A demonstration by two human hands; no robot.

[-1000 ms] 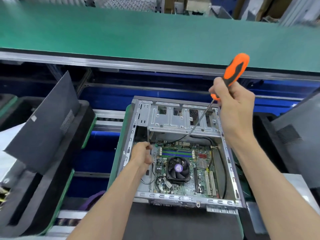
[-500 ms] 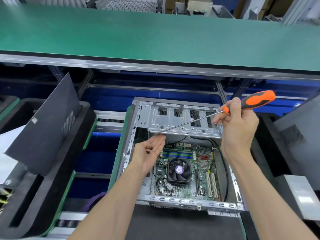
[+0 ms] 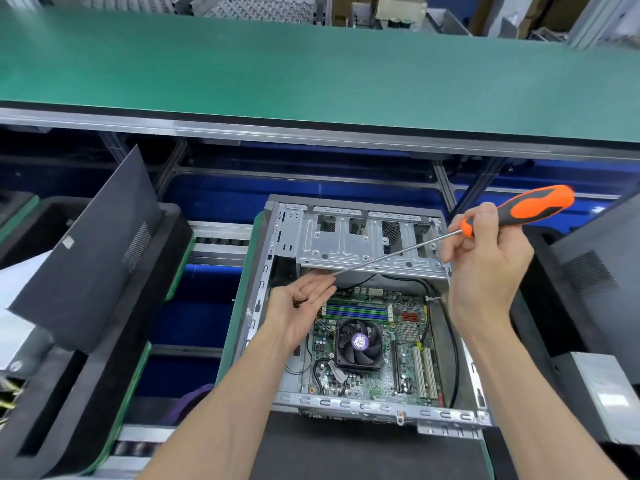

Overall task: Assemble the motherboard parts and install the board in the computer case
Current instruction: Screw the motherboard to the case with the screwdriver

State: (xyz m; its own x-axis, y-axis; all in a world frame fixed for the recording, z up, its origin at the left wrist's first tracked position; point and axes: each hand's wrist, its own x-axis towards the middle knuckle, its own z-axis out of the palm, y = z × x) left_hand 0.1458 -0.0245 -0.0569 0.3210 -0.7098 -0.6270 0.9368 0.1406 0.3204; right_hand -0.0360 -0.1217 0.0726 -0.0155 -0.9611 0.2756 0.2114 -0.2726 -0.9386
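An open metal computer case (image 3: 346,405) lies flat in front of me with the green motherboard (image 3: 405,344) and its black CPU fan (image 3: 360,342) inside. My left hand (image 3: 299,308) hovers palm up over the case's left side, fingers straight, with small dark screws (image 3: 300,302) lying on the palm. My right hand (image 3: 481,268) grips an orange and black screwdriver (image 3: 526,208) by the handle's front end. Its long shaft (image 3: 391,255) slopes down to the left, and the tip reaches my left fingertips.
A drive cage (image 3: 363,244) spans the far end of the case. A dark side panel (image 3: 90,258) leans on a black foam tray at left. Another dark case (image 3: 595,285) stands at right. A green conveyor belt (image 3: 311,71) runs across beyond the blue frame.
My left hand turned palm up and opened, showing screws. My right hand swung the screwdriver from upright to nearly level, bringing the tip to my left fingertips.
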